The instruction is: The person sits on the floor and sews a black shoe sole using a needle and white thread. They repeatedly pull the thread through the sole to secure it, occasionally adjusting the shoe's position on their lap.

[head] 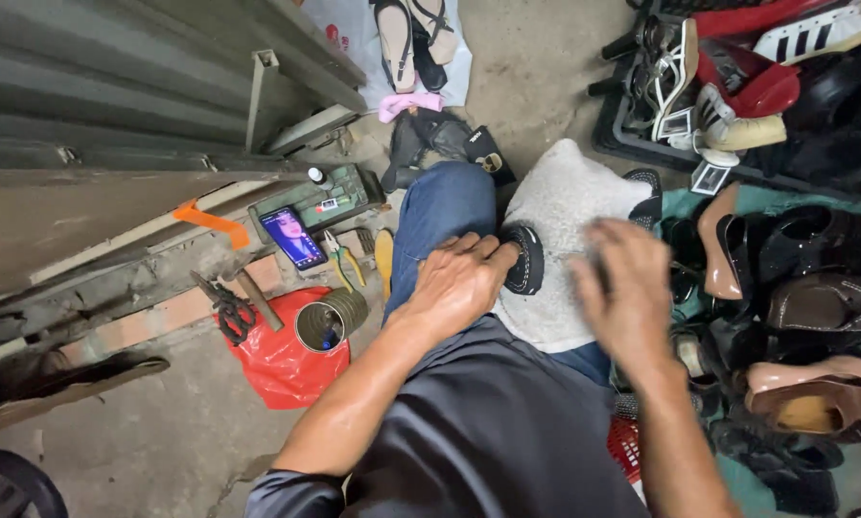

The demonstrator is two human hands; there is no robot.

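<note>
Concrete floor (162,432) strewn with shoes surrounds a seated person with a grey cloth (565,206) over the lap. Left hand (459,283) closes its fingers on a black shoe (524,259) lying on the cloth above the knee. Right hand (627,288), blurred, hovers just beside the shoe; its grip cannot be told.

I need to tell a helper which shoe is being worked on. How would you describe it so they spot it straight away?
Start at the pale grey cloth spread over the seated person's lap. At its left edge, the left hand presses down a black shoe. Unlike the shoes piled at the right, it lies alone on the cloth and has white stitching round its edge.
</note>
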